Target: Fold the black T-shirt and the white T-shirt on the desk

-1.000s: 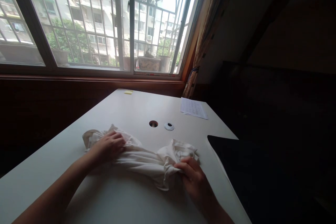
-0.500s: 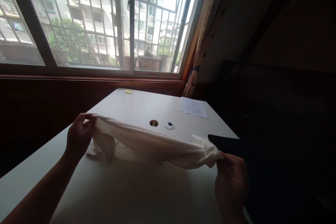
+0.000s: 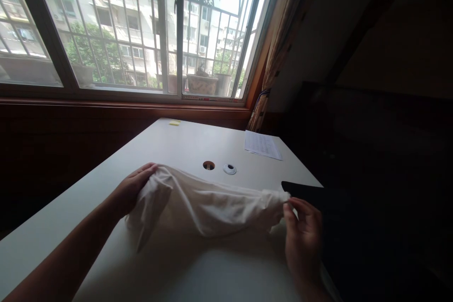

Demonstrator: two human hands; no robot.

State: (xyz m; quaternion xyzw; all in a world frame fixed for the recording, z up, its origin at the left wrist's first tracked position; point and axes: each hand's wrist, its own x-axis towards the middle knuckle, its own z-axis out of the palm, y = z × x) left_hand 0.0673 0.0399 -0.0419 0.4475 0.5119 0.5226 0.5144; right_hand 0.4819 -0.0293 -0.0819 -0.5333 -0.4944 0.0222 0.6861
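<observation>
A whitish cloth [image 3: 219, 207] hangs in loose folds between my two hands, above the near part of the white table [image 3: 141, 151]. My left hand [image 3: 136, 186] is closed on its upper left corner, and a flap of fabric droops below that hand. At the other end, my right hand [image 3: 302, 226] pinches the bunched edge between thumb and fingers. The cloth's top edge sags slightly between the hands. Its lower folds hang over the tabletop; whether they touch it I cannot tell.
Beyond the cloth are a round hole [image 3: 208, 165] in the table and a round white ring [image 3: 230, 169]. Printed paper [image 3: 263, 145] lies at the back right, a yellow note [image 3: 174, 123] at the back left. A dark flat item [image 3: 300, 190] is by the right edge.
My left hand has moved right and slightly down, and my right hand slightly left. The cloth, stretched tighter before, now sags more between them.
</observation>
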